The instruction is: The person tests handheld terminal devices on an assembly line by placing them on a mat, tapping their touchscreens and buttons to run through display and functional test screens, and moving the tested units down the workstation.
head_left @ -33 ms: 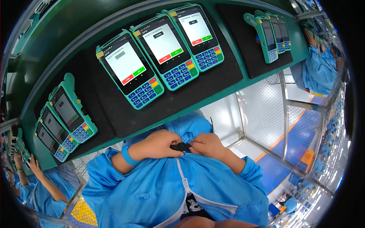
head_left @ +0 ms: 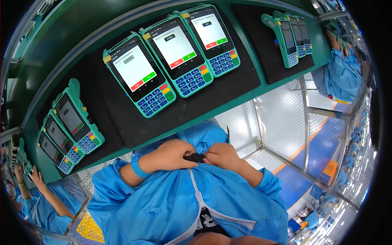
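My left hand (head_left: 174,155) and my right hand (head_left: 222,155) meet in front of my blue jacket, below the bench edge. Both are closed, with curled fingers, on the two ends of a short black strap-like piece (head_left: 193,157); its exact kind does not show. Beyond my hands, three green card payment terminals lie side by side: a left one (head_left: 139,75), a middle one (head_left: 174,57) and a right one (head_left: 212,41). Their screens are lit white with a red and a green button. Neither hand touches them.
The terminals rest on a black mat (head_left: 196,107) on a green bench (head_left: 185,125). Three dimmer terminals (head_left: 73,118) lean together at the left, three more (head_left: 290,38) at the right. Co-workers' hands (head_left: 38,179) and a blue sleeve (head_left: 343,77) show at the sides.
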Available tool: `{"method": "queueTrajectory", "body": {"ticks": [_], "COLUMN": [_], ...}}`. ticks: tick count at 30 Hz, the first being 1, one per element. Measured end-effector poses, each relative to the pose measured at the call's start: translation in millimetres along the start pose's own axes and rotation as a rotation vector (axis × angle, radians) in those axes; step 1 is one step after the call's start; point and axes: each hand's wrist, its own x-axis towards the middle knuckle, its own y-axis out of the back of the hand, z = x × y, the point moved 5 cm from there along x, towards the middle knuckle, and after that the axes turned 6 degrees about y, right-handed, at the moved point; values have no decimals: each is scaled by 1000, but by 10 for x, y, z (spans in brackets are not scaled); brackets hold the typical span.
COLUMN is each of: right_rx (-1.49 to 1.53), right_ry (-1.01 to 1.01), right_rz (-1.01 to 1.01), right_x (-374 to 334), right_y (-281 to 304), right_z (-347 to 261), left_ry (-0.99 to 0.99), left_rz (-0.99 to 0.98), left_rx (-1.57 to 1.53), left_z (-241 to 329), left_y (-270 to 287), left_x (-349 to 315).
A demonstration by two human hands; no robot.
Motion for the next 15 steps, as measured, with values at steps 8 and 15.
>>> {"method": "queueTrajectory", "body": {"ticks": [8, 15], "right_rx": [79, 334], "right_ry": [12, -126], "right_rz": [259, 453], "right_x": [-24, -81], "right_y": [121, -29], "right_z": [36, 64], "left_ry": [130, 67], "left_rz": [200, 292], "left_rx": [-110, -259], "left_z": [-52, -49], "left_y": [-114, -186], "left_x": [-41, -28]}}
